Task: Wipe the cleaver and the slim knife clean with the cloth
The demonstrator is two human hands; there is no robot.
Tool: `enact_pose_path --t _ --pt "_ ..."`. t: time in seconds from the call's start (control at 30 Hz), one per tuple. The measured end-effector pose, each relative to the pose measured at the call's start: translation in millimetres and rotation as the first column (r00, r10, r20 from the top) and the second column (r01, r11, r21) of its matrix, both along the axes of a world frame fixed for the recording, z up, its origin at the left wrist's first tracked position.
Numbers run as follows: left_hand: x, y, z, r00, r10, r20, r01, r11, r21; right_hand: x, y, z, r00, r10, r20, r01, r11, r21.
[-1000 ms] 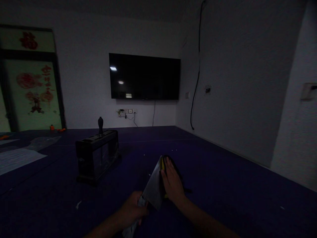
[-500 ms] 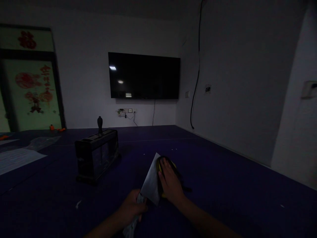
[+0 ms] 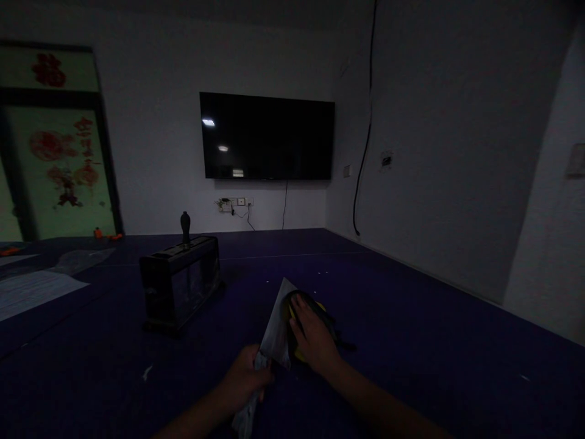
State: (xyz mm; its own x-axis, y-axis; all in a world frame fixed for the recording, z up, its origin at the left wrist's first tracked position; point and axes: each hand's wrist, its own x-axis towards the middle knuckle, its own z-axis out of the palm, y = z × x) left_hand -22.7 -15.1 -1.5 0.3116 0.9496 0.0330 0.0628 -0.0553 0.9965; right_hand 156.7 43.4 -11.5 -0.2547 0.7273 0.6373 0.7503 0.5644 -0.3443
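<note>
My left hand (image 3: pixel 247 378) is wrapped round the pale patterned handle of a kitchen knife (image 3: pixel 275 334) with a broad grey blade, tilted up and away from me. Against the right side of that blade lies my right hand (image 3: pixel 315 338), its fingers stretched over a black and yellow pad-like thing (image 3: pixel 328 317). A dark strap or tail sticks out of the pad to the right. My palm covers most of it, so its exact kind cannot be made out. The light is dim.
A black glass-sided case (image 3: pixel 183 283) with a dark vase-shaped piece (image 3: pixel 185 228) on top stands left on the dark blue surface (image 3: pixel 411 360). Papers (image 3: pixel 36 292) and clear plastic (image 3: pixel 82 261) lie farther left. A television (image 3: pixel 267 137) hangs on the wall.
The knife blade has turned slightly, showing a narrower face. My right hand and the pad have shifted a little to the left along it. My left hand keeps its hold.
</note>
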Motion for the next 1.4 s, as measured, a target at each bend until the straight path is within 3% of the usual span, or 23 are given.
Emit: enact_pose_path --t 0.6,1.4 --pt "-1.5 6.3 -9.4 1.000 0.017 -0.005 -0.017 1.000 -0.025 -0.8 -2.4 3.1 0.999 -0.011 0.030 0.012 1.000 -0.018" --pt "2.1 0.6 -1.7 0.996 0.029 -0.082 -0.028 1.000 0.013 -0.1 0.2 -0.4 1.000 0.004 0.018 -0.004 1.000 -0.018"
